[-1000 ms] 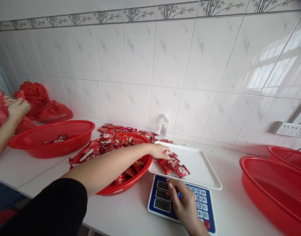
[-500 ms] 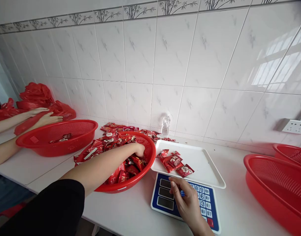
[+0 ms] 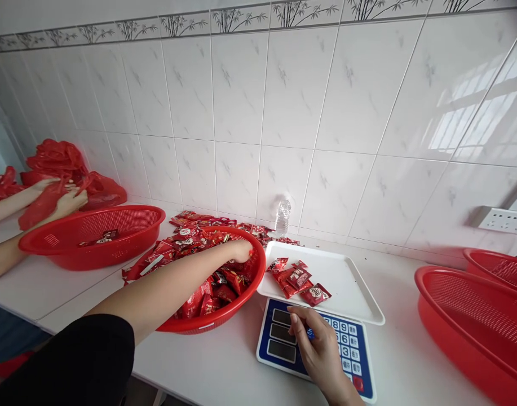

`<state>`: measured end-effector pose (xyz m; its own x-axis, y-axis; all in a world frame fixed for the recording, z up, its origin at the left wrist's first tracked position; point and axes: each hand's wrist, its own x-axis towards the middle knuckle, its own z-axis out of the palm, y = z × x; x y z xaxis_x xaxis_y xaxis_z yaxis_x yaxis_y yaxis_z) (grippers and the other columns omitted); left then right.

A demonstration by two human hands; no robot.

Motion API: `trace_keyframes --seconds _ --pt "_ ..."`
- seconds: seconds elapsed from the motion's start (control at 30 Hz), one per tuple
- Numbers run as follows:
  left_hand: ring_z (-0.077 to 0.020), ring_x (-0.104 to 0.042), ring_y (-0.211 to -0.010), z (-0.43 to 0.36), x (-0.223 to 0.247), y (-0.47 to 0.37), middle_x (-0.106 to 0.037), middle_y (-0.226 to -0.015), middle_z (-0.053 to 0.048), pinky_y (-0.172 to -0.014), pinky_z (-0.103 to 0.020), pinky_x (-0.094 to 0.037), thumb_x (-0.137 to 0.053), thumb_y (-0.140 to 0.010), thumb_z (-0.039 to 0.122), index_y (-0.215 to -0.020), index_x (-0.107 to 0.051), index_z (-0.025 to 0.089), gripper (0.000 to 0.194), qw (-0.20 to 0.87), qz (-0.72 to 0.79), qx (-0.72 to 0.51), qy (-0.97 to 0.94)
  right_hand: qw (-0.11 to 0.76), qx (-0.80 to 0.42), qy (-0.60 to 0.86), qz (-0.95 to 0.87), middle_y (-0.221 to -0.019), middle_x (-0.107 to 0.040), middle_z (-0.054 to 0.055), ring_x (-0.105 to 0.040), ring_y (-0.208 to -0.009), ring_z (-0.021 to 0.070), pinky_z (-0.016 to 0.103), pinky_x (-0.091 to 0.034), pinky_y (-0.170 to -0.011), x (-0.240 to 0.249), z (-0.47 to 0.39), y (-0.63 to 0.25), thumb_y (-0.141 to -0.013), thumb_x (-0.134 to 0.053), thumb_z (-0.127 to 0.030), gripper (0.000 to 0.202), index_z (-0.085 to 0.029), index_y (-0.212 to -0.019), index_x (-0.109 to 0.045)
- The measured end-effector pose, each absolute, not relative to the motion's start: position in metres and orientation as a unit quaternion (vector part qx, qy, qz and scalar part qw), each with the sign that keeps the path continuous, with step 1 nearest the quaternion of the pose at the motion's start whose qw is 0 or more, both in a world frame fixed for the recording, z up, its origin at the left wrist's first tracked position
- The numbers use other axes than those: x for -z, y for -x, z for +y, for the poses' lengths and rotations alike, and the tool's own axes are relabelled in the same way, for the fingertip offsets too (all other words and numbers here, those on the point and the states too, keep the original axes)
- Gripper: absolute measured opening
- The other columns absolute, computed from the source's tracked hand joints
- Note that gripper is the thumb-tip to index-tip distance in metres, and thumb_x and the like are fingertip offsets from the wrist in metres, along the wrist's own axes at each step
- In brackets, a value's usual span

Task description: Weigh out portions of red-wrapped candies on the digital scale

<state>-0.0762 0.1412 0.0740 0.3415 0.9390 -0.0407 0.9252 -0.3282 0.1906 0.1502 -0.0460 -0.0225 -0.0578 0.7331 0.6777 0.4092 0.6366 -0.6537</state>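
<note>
My left hand (image 3: 241, 251) reaches into a red perforated basket (image 3: 224, 321) heaped with small red snack packets (image 3: 201, 296). It is at the basket's right inner wall, with its fingers turned away and mostly hidden, so I cannot make out what they hold. Over the blue panel of a digital scale (image 3: 281, 351), my right hand (image 3: 319, 344) rests with fingers curled and thumb against the index finger; nothing shows in it. Behind the panel, the scale's white tray (image 3: 343, 282) carries several red packets (image 3: 298, 277) at its left end.
More packets (image 3: 190, 217) lie along the wall beside a clear plastic bottle (image 3: 283, 216). At left, another person's hands (image 3: 70, 200) handle a red plastic bag (image 3: 47, 203) behind a second basket (image 3: 93, 259). Red baskets (image 3: 453, 332) stand at right, below a wall socket (image 3: 503, 220).
My left hand has risen slightly along the basket's right inner wall. The right hand stays over the scale. The other person's hands have shifted left with the red bag.
</note>
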Motion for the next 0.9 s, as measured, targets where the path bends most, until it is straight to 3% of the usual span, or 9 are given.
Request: trace_keyframes --seconds 0.2,0.33,0.47,0.63,0.77,0.9 --pt "-0.0212 -0.061 -0.092 0.137 -0.093 0.048 -0.066 -0.106 -0.007 -0.075 -0.028 -0.045 -0.042 -0.091 0.032 -0.108 -0.058 0.021 0.026 0.043 0.573 -0.100 -0.812 0.551 -0.155 0.407 -0.712 -0.072 -0.066 0.002 -0.063 -0.062 0.0140 0.023 -0.049 -0.057 0.024 -0.046 -0.151 -0.095 -0.047 -0.030 0.023 -0.019 -0.098 -0.066" --pt "-0.0198 -0.061 -0.097 0.119 -0.085 0.016 -0.066 -0.112 -0.006 -0.080 -0.026 -0.044 -0.038 -0.094 0.031 -0.117 -0.055 0.021 0.030 0.073 0.511 -0.122 -0.848 0.553 -0.150 0.405 -0.712 -0.072 -0.066 0.002 -0.063 -0.063 0.0136 0.023 -0.048 -0.059 0.023 -0.045 -0.151 -0.095 -0.047 -0.029 0.021 -0.020 -0.097 -0.066" --pt "-0.0237 -0.057 -0.110 0.101 -0.074 -0.007 -0.063 -0.122 -0.007 -0.089 -0.029 -0.042 -0.044 -0.092 0.047 -0.123 -0.055 0.023 0.041 0.114 0.451 -0.067 -0.882 0.559 -0.137 0.403 -0.712 -0.071 -0.066 0.001 -0.063 -0.062 0.0134 0.022 -0.048 -0.058 0.022 -0.045 -0.150 -0.095 -0.047 -0.027 0.021 -0.020 -0.096 -0.067" --pt "-0.0309 -0.052 -0.117 0.081 -0.070 -0.015 -0.060 -0.124 -0.012 -0.096 -0.042 -0.039 -0.044 -0.090 0.054 -0.121 -0.058 0.021 0.048 0.105 0.360 -0.018 -0.927 0.562 -0.140 0.398 -0.711 -0.076 -0.067 0.003 -0.062 -0.060 0.0129 0.022 -0.048 -0.056 0.020 -0.045 -0.150 -0.095 -0.046 -0.027 0.022 -0.019 -0.097 -0.066" --pt "-0.0310 -0.045 -0.125 0.049 -0.082 -0.009 -0.056 -0.131 -0.012 -0.103 -0.048 -0.034 -0.050 -0.091 0.046 -0.127 -0.055 0.021 0.044 0.105 0.349 -0.121 -0.923 0.561 -0.144 0.393 -0.714 -0.079 -0.068 0.003 -0.063 -0.061 0.0134 0.022 -0.049 -0.058 0.021 -0.045 -0.150 -0.094 -0.046 -0.027 0.021 -0.020 -0.098 -0.065" --pt "-0.0220 -0.052 -0.120 -0.001 -0.089 0.000 -0.058 -0.128 -0.009 -0.102 -0.038 -0.040 -0.044 -0.096 0.033 -0.128 -0.051 0.022 0.035 0.166 0.312 -0.317 -0.880 0.559 -0.153 0.391 -0.715 -0.079 -0.068 0.002 -0.062 -0.063 0.0138 0.023 -0.049 -0.059 0.024 -0.045 -0.150 -0.095 -0.046 -0.028 0.020 -0.021 -0.098 -0.065"
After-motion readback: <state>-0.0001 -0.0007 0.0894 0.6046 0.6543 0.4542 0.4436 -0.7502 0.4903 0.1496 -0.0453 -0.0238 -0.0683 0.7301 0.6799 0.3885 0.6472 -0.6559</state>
